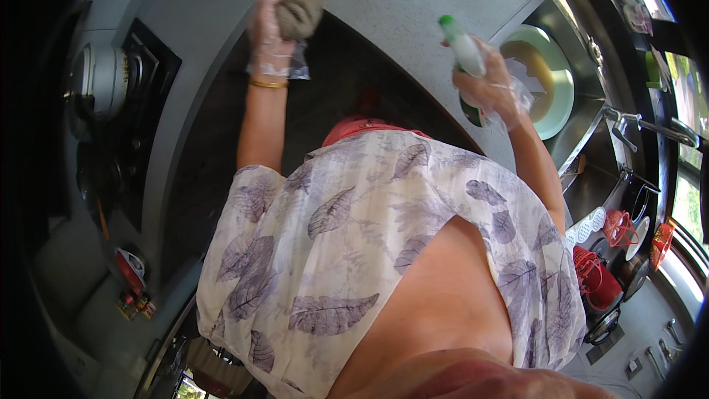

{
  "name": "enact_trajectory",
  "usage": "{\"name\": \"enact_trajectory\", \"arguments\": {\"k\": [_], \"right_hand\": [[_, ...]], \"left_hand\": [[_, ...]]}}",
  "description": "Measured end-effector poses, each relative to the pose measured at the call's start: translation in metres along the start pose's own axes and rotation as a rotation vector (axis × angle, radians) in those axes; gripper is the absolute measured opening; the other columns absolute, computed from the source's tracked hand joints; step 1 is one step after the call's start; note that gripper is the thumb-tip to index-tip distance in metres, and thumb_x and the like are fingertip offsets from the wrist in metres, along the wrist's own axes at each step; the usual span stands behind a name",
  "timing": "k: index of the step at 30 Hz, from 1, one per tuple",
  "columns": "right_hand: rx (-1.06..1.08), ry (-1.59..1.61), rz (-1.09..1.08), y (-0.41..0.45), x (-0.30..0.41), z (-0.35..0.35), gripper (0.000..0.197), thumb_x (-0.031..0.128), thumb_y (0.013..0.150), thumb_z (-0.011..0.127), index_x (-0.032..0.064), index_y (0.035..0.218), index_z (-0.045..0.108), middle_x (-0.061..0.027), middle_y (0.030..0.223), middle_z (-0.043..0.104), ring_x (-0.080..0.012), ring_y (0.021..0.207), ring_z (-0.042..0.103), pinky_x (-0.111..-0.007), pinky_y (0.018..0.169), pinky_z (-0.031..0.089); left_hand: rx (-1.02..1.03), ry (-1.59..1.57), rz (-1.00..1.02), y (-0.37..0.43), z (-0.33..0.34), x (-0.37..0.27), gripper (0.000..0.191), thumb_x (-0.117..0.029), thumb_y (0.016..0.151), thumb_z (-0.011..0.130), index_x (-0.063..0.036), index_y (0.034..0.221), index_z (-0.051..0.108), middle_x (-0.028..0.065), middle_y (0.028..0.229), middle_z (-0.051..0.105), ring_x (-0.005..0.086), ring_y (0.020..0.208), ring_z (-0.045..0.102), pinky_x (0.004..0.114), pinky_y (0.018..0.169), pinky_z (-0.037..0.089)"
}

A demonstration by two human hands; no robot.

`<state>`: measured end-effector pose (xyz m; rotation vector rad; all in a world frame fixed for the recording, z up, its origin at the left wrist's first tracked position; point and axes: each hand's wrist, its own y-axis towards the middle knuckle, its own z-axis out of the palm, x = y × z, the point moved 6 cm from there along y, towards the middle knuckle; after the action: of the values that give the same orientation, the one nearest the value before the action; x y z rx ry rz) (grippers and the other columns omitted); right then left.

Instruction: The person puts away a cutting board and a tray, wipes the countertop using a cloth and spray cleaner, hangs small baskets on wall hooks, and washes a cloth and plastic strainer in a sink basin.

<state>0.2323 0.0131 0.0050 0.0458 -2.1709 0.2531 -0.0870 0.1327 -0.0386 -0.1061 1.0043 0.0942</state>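
Note:
My left hand (271, 33), in a thin clear plastic glove, grips a bunched grey-brown cloth (302, 3) over the edge of the grey countertop (376, 16). A gold bangle circles that wrist. At the right, my right hand (484, 75), also in a clear plastic glove, is closed around a bottle (464, 47) with a green top and a whitish body. The bottle is tilted and slightly blurred. Its lower part is hidden by the fingers; a dark green piece shows below them.
Right of my right hand, a pale green basin (562, 88) of cloudy liquid stands in the steel sink (587, 80) near a faucet (626, 127). Red baskets (601, 282) lie farther down. A stove (144, 66) bearing a metal pot (105, 80) is at the left.

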Motion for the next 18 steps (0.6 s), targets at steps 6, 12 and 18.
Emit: {"name": "enact_trajectory", "arguments": {"k": [6,12,18], "right_hand": [[0.078,0.072,0.007,0.013,0.007,0.017,0.040,0.009,0.067,0.059,-0.0022,0.105,0.056,-0.0140,0.076,0.060,-0.0228,0.070,0.057,-0.034,0.065,0.045],[0.117,-0.031,0.103,0.011,-0.020,0.018,0.032,0.013,0.066,0.058,0.0026,0.097,0.056,-0.0114,0.076,0.057,-0.0217,0.071,0.054,-0.033,0.067,0.044],[0.164,-0.176,0.007,-0.016,-0.009,-0.007,0.043,0.014,0.064,0.060,0.0027,0.104,0.053,-0.0223,0.081,0.058,-0.0342,0.076,0.057,-0.041,0.070,0.044]], "left_hand": [[0.085,-0.115,-0.021,0.019,0.009,-0.009,0.038,-0.017,0.083,0.048,0.0004,0.116,0.046,0.0164,0.113,0.054,0.0282,0.104,0.054,0.041,0.088,0.047],[0.084,-0.059,-0.049,0.014,0.016,0.019,0.038,-0.013,0.081,0.051,-0.0023,0.117,0.046,0.0155,0.109,0.054,0.0270,0.105,0.053,0.039,0.088,0.047],[0.074,0.144,0.041,-0.005,0.043,0.012,0.034,-0.011,0.080,0.051,0.0000,0.113,0.051,0.0119,0.104,0.056,0.0228,0.104,0.053,0.034,0.085,0.047]]}}
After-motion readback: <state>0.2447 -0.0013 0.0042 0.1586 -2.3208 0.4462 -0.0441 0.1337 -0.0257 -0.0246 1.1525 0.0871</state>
